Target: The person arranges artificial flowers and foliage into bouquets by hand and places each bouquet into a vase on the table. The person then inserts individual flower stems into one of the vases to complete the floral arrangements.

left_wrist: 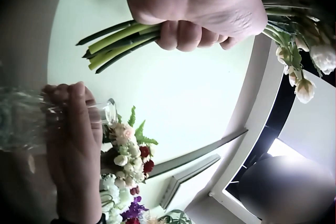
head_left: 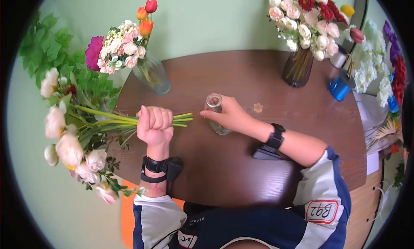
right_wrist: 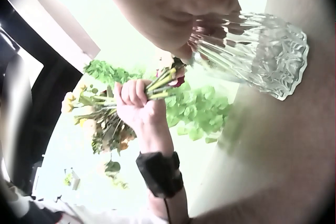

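Observation:
My left hand [head_left: 155, 124] grips a bundle of green stems [head_left: 183, 118]; the bare cut ends stick out to the right, and the pale pink and white blooms [head_left: 69, 149] hang out to the left. In the left wrist view the stem ends [left_wrist: 118, 43] poke out beside the curled fingers. My right hand [head_left: 230, 115] holds a clear glass vase [head_left: 214, 103] round its neck, over the middle of the table. Ridged glass shows at the vase's lower part [right_wrist: 281, 56] in the right wrist view. The stem ends and the vase are apart.
On the brown table [head_left: 241, 175], a glass vase [head_left: 155, 76] of mixed flowers stands back left, a dark vase [head_left: 297, 70] of roses back right, with a blue cup [head_left: 340, 87] beside it. Green leaves [head_left: 51, 46] are at the left, more flowers [head_left: 399, 80] at the right.

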Demonstrator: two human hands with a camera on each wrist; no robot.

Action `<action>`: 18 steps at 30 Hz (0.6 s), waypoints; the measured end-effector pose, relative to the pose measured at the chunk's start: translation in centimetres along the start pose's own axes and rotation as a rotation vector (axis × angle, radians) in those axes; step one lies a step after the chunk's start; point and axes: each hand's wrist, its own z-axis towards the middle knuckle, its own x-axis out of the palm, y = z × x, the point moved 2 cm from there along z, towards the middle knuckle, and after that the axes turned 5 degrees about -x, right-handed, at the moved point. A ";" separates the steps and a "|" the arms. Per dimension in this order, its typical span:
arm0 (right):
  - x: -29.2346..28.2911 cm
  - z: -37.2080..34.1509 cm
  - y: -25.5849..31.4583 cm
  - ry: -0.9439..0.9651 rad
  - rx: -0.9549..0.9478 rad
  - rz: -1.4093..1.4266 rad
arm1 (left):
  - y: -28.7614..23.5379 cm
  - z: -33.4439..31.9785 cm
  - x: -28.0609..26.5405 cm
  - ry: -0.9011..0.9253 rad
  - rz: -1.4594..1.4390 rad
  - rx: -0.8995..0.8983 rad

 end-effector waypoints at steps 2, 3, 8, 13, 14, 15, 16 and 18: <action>-0.4 -2.2 1.4 0.042 0.018 -0.030 | -0.1 0.5 2.3 0.028 -0.028 -0.031; -0.7 -2.9 2.2 0.037 0.027 -0.020 | -0.1 0.9 3.7 0.060 -0.100 -0.071; -2.7 -4.6 5.1 0.215 0.083 -0.129 | 0.6 4.2 8.4 0.349 -0.275 -0.284; -6.4 -3.2 8.9 0.154 -0.144 -0.238 | 2.1 5.3 10.1 0.322 -0.251 -0.486; -6.8 -2.9 9.7 0.157 -0.187 -0.266 | 2.4 5.2 10.2 0.311 -0.244 -0.537; -7.0 -2.7 10.3 0.205 -0.210 -0.234 | 2.5 5.1 10.3 0.270 -0.204 -0.568; -6.7 -2.7 10.2 0.205 -0.205 -0.236 | 2.4 5.0 10.5 0.269 -0.208 -0.571; -6.3 -2.7 9.9 0.211 -0.158 -0.212 | 2.5 4.9 10.7 0.240 -0.112 -0.649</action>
